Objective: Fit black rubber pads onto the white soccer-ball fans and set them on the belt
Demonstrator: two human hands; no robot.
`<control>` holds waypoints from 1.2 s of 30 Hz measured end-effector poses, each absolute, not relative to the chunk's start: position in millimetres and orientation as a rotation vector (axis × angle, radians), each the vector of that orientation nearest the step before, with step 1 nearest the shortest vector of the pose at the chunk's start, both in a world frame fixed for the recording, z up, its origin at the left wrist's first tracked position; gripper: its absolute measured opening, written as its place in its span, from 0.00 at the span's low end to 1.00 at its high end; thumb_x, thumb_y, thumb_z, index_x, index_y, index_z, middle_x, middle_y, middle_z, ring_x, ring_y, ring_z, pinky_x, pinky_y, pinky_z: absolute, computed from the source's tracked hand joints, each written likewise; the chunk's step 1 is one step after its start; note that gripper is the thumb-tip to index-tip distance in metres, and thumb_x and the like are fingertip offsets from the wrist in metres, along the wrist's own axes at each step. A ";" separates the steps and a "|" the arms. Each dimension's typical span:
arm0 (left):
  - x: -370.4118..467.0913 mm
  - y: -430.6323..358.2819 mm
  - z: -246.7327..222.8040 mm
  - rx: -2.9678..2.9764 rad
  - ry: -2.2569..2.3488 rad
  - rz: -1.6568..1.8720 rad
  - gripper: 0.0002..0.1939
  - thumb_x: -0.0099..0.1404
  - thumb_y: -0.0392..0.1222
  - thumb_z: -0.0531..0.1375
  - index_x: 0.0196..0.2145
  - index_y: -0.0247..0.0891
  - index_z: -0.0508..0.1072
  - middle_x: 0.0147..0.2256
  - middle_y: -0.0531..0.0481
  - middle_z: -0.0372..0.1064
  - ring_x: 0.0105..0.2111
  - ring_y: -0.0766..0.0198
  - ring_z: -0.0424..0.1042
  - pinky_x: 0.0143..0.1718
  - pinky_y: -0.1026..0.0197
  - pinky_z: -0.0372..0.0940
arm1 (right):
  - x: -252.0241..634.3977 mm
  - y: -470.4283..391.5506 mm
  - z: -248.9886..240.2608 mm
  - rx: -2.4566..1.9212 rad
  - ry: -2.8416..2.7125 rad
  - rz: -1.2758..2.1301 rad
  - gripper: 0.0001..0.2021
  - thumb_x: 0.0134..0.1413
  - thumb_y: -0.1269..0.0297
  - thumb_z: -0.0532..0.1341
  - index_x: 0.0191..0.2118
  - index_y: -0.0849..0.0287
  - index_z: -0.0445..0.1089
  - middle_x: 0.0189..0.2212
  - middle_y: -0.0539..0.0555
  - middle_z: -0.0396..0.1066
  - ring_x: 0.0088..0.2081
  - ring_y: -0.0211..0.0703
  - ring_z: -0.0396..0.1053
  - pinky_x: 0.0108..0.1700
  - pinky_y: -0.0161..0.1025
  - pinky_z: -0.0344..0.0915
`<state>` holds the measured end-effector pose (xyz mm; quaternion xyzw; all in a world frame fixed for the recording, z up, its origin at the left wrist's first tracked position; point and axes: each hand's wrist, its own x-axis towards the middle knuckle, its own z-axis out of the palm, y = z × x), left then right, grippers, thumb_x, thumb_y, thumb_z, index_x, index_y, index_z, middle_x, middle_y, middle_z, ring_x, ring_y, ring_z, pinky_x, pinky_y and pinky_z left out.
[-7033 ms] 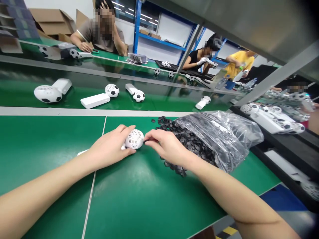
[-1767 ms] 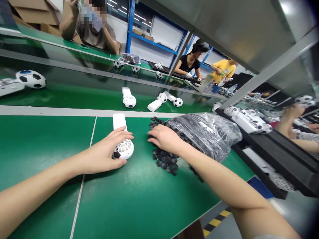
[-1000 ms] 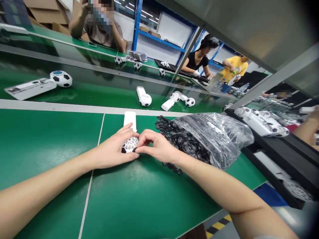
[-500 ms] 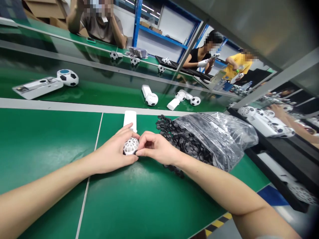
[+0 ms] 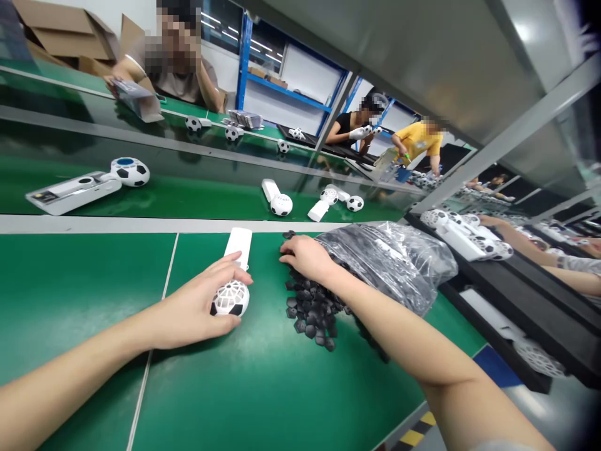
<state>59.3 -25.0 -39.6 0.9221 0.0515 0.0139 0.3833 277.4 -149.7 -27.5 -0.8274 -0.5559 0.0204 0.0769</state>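
Note:
My left hand [image 5: 200, 308] is curled round the ball-shaped head of a white handheld fan [image 5: 231, 296], which lies on the green bench. Its head has an open web grille on top and black football patches on the side. The flat white handle points away from me, past my fingers. Over to the right, my right hand [image 5: 307, 255] is at the far edge of a heap of small black pentagon pieces [image 5: 312, 310], its fingertips bent together among them. Whatever is between those fingertips is too small to make out.
A clear plastic bag [image 5: 399, 260] lies behind the heap. Football fans [image 5: 280, 204] rest on the strip beyond the bench edge, with a larger one [image 5: 77, 190] at left. More fans [image 5: 469, 235] sit on a black rack at right. Several people work nearby.
My right hand has left the fan head and moved right to the black pieces. A black patch now shows on the front of the fan head. My left hand keeps its hold.

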 end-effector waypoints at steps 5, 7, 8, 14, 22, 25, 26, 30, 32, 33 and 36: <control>59.7 -31.7 -45.6 2.394 0.319 0.166 0.26 0.48 0.57 0.62 0.43 0.45 0.66 0.57 0.46 0.46 0.57 0.44 0.49 0.53 0.44 0.55 | 266.4 -158.2 -38.4 -2.540 -1.802 -0.013 0.09 0.55 0.78 0.54 0.37 0.66 0.71 0.35 0.61 0.69 0.41 0.49 0.66 0.46 0.42 0.60; 59.4 -32.2 -43.9 2.394 0.452 0.229 0.30 0.45 0.60 0.63 0.44 0.44 0.66 0.52 0.45 0.50 0.52 0.45 0.57 0.50 0.45 0.59 | 265.1 -161.6 -39.2 -2.551 -1.801 -0.038 0.13 0.54 0.82 0.51 0.41 0.67 0.70 0.37 0.63 0.68 0.42 0.49 0.65 0.46 0.42 0.61; 59.0 -30.5 -41.6 2.383 0.487 0.218 0.31 0.45 0.60 0.62 0.44 0.43 0.66 0.49 0.45 0.52 0.48 0.48 0.60 0.48 0.47 0.61 | 265.3 -163.2 -38.7 -2.549 -1.795 -0.045 0.15 0.54 0.82 0.50 0.42 0.66 0.69 0.38 0.63 0.68 0.42 0.49 0.65 0.45 0.41 0.61; 54.0 3.1 -15.1 2.399 0.360 -0.040 0.29 0.48 0.49 0.61 0.49 0.43 0.63 0.48 0.48 0.60 0.43 0.55 0.66 0.42 0.58 0.63 | 252.6 -165.8 -26.4 -2.158 -1.711 0.163 0.06 0.56 0.75 0.57 0.37 0.61 0.70 0.34 0.52 0.71 0.37 0.39 0.68 0.42 0.35 0.64; 50.1 13.3 -14.7 2.308 0.221 -0.143 0.33 0.50 0.38 0.55 0.56 0.43 0.56 0.51 0.49 0.61 0.39 0.60 0.68 0.33 0.65 0.64 | 212.9 -146.7 -19.4 -1.636 -1.768 0.358 0.04 0.50 0.75 0.62 0.31 0.60 0.72 0.31 0.51 0.73 0.36 0.39 0.69 0.42 0.35 0.63; 51.3 8.9 -22.7 2.349 0.278 -0.068 0.36 0.49 0.41 0.58 0.57 0.39 0.55 0.55 0.45 0.55 0.47 0.56 0.64 0.42 0.61 0.63 | 207.7 -137.4 -24.6 -1.569 -1.841 0.404 0.03 0.50 0.74 0.63 0.31 0.59 0.72 0.30 0.50 0.73 0.34 0.38 0.69 0.40 0.34 0.64; 51.8 7.7 -24.1 2.354 0.295 -0.052 0.37 0.48 0.43 0.60 0.56 0.38 0.55 0.55 0.44 0.55 0.48 0.55 0.63 0.45 0.60 0.62 | 206.6 -134.7 -26.2 -1.543 -1.875 0.405 0.03 0.50 0.74 0.63 0.31 0.59 0.72 0.30 0.50 0.73 0.34 0.38 0.69 0.40 0.34 0.64; 53.1 4.3 -23.8 2.351 0.299 -0.020 0.36 0.49 0.48 0.62 0.55 0.39 0.57 0.52 0.44 0.58 0.50 0.53 0.62 0.49 0.55 0.60 | 202.8 -126.2 -29.7 -1.502 -1.934 0.378 0.03 0.51 0.72 0.63 0.31 0.57 0.72 0.30 0.50 0.71 0.36 0.39 0.68 0.41 0.35 0.63; 53.5 2.6 -23.0 2.355 0.298 0.001 0.34 0.49 0.49 0.62 0.53 0.39 0.58 0.51 0.44 0.59 0.49 0.53 0.62 0.49 0.55 0.60 | 201.0 -123.6 -29.5 -1.504 -1.960 0.350 0.03 0.53 0.72 0.62 0.32 0.57 0.71 0.32 0.50 0.71 0.38 0.39 0.68 0.41 0.36 0.62; 53.6 1.7 -22.9 2.357 0.297 0.013 0.34 0.50 0.50 0.62 0.53 0.39 0.59 0.50 0.44 0.59 0.49 0.53 0.62 0.49 0.54 0.60 | 200.1 -122.6 -29.1 -1.497 -1.984 0.330 0.03 0.53 0.72 0.62 0.32 0.57 0.71 0.33 0.50 0.71 0.38 0.39 0.68 0.42 0.36 0.62; 54.0 -1.1 -24.3 2.365 0.312 0.058 0.29 0.51 0.49 0.60 0.50 0.39 0.61 0.48 0.44 0.61 0.48 0.53 0.63 0.48 0.54 0.60 | 199.0 -119.7 -27.8 -1.510 -2.038 0.282 0.02 0.53 0.71 0.62 0.32 0.58 0.69 0.31 0.50 0.71 0.37 0.39 0.67 0.41 0.37 0.59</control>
